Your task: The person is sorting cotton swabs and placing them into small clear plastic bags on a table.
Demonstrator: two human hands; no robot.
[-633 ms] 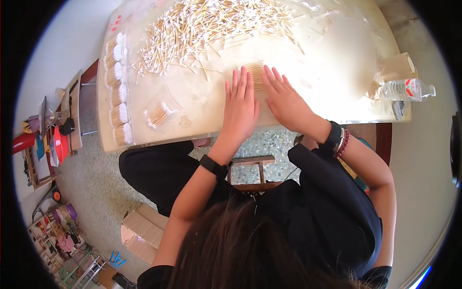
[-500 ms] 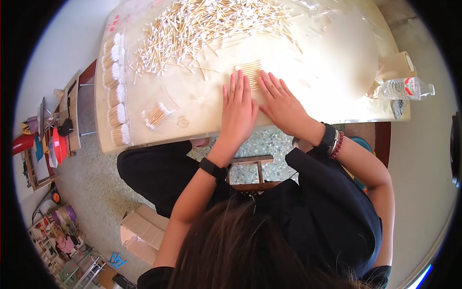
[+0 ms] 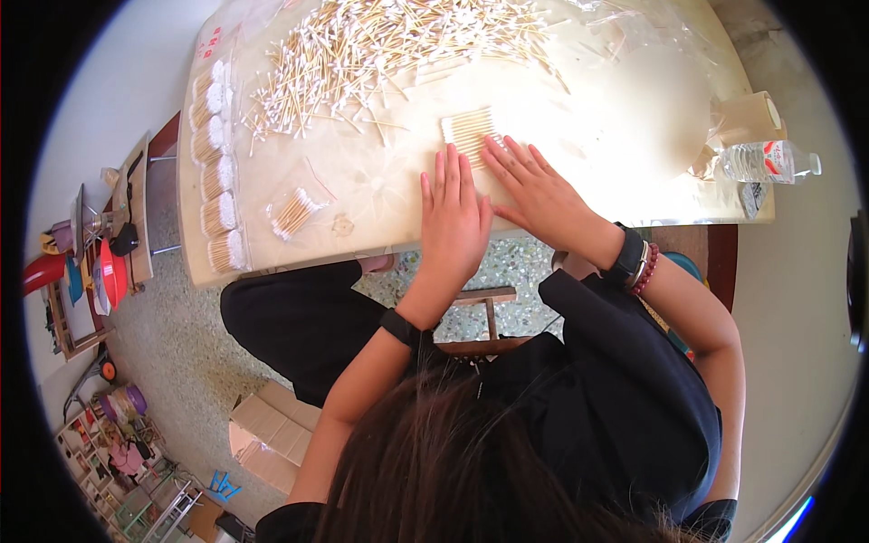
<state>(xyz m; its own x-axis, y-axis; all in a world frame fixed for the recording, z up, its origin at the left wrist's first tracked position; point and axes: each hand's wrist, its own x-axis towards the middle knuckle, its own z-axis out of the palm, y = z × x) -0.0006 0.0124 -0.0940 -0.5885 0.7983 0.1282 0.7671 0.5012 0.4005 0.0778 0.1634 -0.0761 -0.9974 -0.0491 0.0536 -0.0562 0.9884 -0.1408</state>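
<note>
A neat row of cotton swabs lies side by side on the pale table, just beyond my fingertips. My left hand rests flat near the table's front edge, fingers stretched out, its tips at the near end of the row. With fingers extended, my right hand lies at the row's right side, its fingertips touching or covering the swabs there. Neither hand grips anything. Behind the row spreads a large loose heap of cotton swabs. To the left, a small clear bag of swabs lies on the table.
Several packed bundles of swabs line the left side of the table. At the right edge lie a clear plastic bottle and a brown cardboard piece. A cardboard box sits on the floor at lower left.
My left hand has drawn back slightly toward me, showing more of the swab row. My right hand has shifted a little nearer and to the right, fingers still stretched.
</note>
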